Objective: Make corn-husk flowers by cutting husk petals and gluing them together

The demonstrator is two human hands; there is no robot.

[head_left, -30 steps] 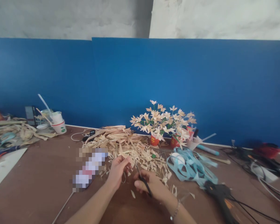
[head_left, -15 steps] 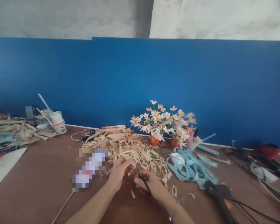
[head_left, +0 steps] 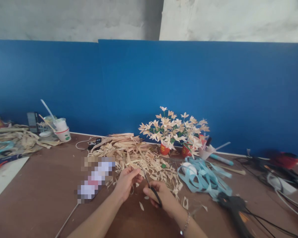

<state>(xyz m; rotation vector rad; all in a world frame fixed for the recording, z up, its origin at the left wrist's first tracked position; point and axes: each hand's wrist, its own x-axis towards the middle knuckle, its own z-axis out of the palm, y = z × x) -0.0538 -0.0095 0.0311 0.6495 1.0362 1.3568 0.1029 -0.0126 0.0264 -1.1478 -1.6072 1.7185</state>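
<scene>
The black-handled scissors (head_left: 156,196) are in my right hand (head_left: 164,196), fingers through and around the handles. Their thin blades point up and away, and the tips lie close to my left fingertips. My left hand (head_left: 127,182) pinches a small pale piece of dried husk, mostly hidden by the thumb and fingers. Just beyond both hands spreads a heap of dried husk strips and cut pieces (head_left: 149,158). A small pale cut piece (head_left: 141,206) lies on the brown table between my forearms, and another scrap (head_left: 146,197) rests beside my right fingers.
Husk flowers (head_left: 172,127) stand in red pots at the back. On the right are blue ribbon (head_left: 203,178), a black glue gun (head_left: 234,208) and cables. A blurred-out phone-like object (head_left: 95,180) with a cord lies left. A white cup (head_left: 63,135) stands farther back.
Both hands stay nearly in place, with the scissors shifting slightly. Less of the pale piece shows at my left fingertips, and a small scrap now shows beside my right fingers.
</scene>
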